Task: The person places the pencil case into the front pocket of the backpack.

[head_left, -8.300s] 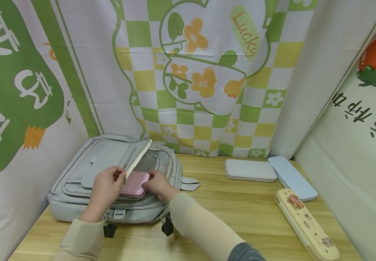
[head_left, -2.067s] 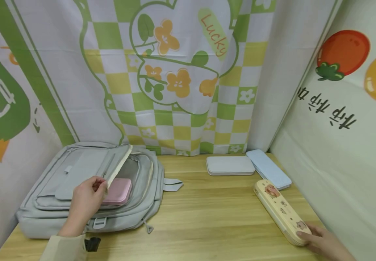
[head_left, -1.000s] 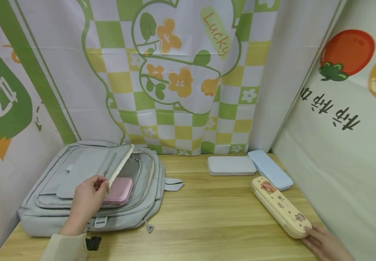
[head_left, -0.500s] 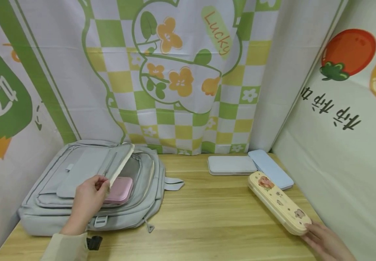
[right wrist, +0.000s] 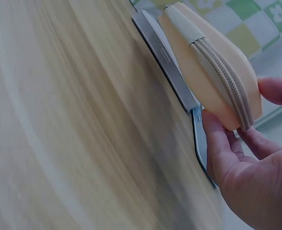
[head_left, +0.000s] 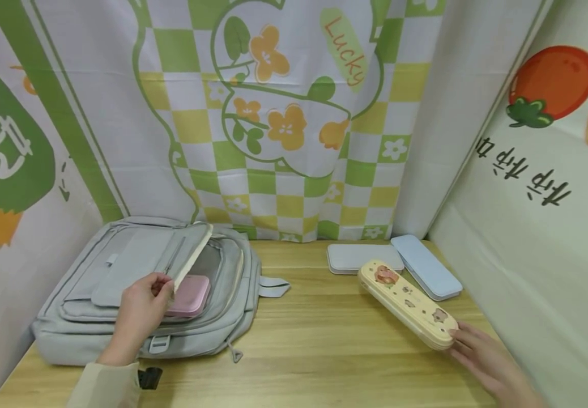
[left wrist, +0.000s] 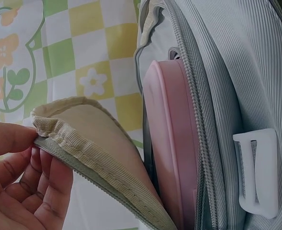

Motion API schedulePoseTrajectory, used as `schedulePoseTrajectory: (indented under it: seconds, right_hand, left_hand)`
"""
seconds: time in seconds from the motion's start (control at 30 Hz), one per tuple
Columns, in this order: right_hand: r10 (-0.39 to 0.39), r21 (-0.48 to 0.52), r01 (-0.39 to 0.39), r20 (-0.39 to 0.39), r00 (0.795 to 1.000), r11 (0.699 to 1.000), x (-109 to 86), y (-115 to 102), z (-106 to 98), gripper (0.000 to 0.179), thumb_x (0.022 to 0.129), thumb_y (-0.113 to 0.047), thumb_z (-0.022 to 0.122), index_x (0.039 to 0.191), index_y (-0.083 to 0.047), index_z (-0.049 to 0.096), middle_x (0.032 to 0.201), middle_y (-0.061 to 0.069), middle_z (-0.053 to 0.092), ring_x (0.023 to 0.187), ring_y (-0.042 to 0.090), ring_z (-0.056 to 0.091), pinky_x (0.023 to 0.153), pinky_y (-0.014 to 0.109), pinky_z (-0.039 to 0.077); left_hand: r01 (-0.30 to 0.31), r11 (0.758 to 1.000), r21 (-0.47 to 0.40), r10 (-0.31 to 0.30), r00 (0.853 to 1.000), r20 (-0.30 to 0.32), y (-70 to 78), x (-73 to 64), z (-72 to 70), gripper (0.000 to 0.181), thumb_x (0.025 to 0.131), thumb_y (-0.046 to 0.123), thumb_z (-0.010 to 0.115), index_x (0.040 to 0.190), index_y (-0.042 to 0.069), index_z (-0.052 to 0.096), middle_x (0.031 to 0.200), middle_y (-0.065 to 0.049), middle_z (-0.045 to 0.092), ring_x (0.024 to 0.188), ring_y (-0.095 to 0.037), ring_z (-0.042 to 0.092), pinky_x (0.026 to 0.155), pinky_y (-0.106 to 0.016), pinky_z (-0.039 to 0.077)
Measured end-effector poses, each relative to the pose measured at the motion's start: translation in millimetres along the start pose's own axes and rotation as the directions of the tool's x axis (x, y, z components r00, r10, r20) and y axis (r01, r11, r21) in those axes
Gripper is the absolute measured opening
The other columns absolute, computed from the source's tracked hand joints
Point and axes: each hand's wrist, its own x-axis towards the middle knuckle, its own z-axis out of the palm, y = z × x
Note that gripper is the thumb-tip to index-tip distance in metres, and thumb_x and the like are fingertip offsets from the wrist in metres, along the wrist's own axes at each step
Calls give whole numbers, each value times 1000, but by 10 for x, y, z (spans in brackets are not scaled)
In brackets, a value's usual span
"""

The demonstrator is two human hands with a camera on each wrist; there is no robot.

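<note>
A grey backpack (head_left: pixel 95 266) lies on the table at the left with its front pocket unzipped. My left hand (head_left: pixel 143 309) pinches the edge of the pocket flap (left wrist: pixel 98 153) and holds it lifted. Inside the pocket sits a pink case (head_left: pixel 190 294), partly covered by the flap. At the right, my right hand (head_left: pixel 482 354) grips the near end of a yellow pencil case (head_left: pixel 408 303) printed with small animals. The right wrist view shows its zipper (right wrist: pixel 227 79), with thumb and fingers on opposite sides; the case is tilted, its far end raised off the table.
A white case (head_left: pixel 347 258) and a light blue case (head_left: pixel 426 266) lie at the back right of the wooden table (head_left: pixel 314 340), partly behind the yellow one. A patterned curtain (head_left: pixel 294 192) hangs behind. A strap loop (head_left: pixel 273 286) sticks out from the backpack's right side.
My right hand took hold of the yellow pencil case, lifted it and moved it leftward. Earlier that hand was at the pink case in the pocket. The left hand still holds the flap.
</note>
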Motion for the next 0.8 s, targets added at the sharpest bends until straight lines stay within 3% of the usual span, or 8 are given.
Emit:
schedulePoseTrajectory:
  seconds: [0.07,0.13,0.23,0.53,0.63,0.8]
  right_hand:
    - [-4,-36,4,-4,1000,999,61,-25,103,30,106,3,46,130,-7,63,111,-4,65,100,10,66,88,27,55]
    - [4,-85,-4,-6,1000,996,126,-65,215,42,106,2,47,147,10,43,113,-5,63,101,8,66,90,27,55]
    - [23,-148,-23,-2,1000,989,221,-131,398,61,105,1,47,153,21,13,115,-5,60,101,6,65,93,27,53]
    - [26,-210,-5,94,995,978,483,-200,925,64,104,0,47,152,22,11,140,19,48,102,8,63,94,29,52]
    - [25,-207,2,125,992,978,567,-203,1086,64,104,-1,48,152,23,13,141,20,47,102,9,63,94,30,53]
    - [33,-188,2,180,983,982,695,-217,1375,63,103,-1,50,151,23,17,128,13,57,99,12,64,89,29,54]
  left_hand:
    - [0,1000,2,0,1000,3,0,2,-2,16,102,10,60,101,-4,69,86,-12,68,72,-21,57,58,-30,45]
    - [5,1000,6,-5,1000,7,0,2,-3,16,102,10,60,101,-3,69,87,-12,68,72,-21,57,58,-30,45]
    - [9,1000,8,-9,1000,14,-3,6,2,16,103,11,60,102,-3,69,87,-12,68,72,-22,57,58,-31,45]
    - [2,1000,-2,-2,1000,8,-3,17,3,16,102,9,60,103,-3,69,87,-12,69,71,-21,58,58,-30,46]
    - [-18,1000,-4,18,1000,-11,-7,26,-3,15,102,9,60,102,-3,70,84,-10,68,70,-20,57,58,-30,45]
    - [-34,999,7,34,999,-42,-17,32,-28,14,101,8,60,100,-2,70,80,-8,65,68,-20,55,57,-30,44]
